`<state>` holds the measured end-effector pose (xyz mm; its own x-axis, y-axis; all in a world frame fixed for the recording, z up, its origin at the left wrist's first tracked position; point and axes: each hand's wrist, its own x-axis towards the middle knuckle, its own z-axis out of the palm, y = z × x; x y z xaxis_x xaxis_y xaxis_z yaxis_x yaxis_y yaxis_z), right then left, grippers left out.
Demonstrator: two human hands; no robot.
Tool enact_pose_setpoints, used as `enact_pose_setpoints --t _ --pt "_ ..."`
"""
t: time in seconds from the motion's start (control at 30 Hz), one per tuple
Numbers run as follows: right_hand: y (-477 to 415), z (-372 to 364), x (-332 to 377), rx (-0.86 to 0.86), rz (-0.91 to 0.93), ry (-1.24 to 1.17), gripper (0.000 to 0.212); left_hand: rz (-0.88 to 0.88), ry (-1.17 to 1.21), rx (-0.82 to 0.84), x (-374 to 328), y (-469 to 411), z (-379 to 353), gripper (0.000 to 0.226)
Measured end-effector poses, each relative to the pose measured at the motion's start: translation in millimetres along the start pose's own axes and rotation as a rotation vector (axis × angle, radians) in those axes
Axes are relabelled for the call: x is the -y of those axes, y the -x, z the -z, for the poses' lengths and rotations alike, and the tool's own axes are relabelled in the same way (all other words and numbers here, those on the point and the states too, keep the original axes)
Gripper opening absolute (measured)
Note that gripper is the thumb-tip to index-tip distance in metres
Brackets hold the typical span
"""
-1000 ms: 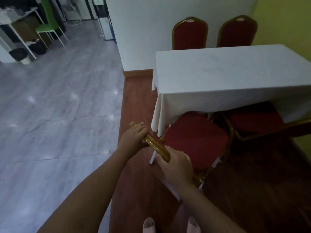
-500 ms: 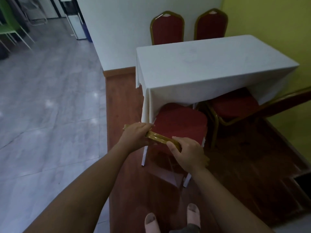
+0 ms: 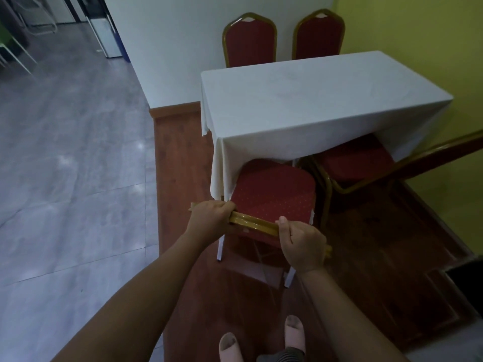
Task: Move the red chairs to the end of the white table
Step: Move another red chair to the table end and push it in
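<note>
A red chair (image 3: 274,189) with a gold frame stands at the near end of the white table (image 3: 313,100), its seat partly under the hanging cloth. My left hand (image 3: 209,218) and my right hand (image 3: 303,242) both grip the gold top rail of its backrest. A second red chair (image 3: 358,160) sits to its right, also tucked at the near end, its gold backrest slanting toward the yellow wall. Two more red chairs (image 3: 249,40) (image 3: 317,37) stand upright at the far end against the white wall.
The table stands on a raised wooden platform (image 3: 180,158) whose left edge drops to a grey tiled floor (image 3: 70,152). A yellow wall (image 3: 431,48) closes the right side. My feet in pink slippers (image 3: 294,333) are on the platform. A dark opening (image 3: 467,280) lies at lower right.
The held chair's seat has slid further under the tablecloth and squared up to the table's end. My view has shifted left, and both hands keep their grip on the backrest rail.
</note>
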<state>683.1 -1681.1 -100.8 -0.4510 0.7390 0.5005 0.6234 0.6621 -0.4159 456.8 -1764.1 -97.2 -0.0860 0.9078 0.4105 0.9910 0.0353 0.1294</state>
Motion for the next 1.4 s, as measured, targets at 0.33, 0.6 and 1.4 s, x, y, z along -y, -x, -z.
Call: enact_pose_setpoints --t 0.33,0.6,1.4 --pt "-35 34 -82 0.067 -0.045 0.026 0.077 0.011 0.145 -0.105 -71 -35 -29 0.057" --pt "-38 25 -58 -0.035 -0.078 -0.029 0.047 0.010 0.057 -0.070 -57 -40 -32 0.053" --pt "-130 33 -172 0.096 0.030 -0.114 0.051 0.201 -0.081 0.017 -119 -139 -65 0.051"
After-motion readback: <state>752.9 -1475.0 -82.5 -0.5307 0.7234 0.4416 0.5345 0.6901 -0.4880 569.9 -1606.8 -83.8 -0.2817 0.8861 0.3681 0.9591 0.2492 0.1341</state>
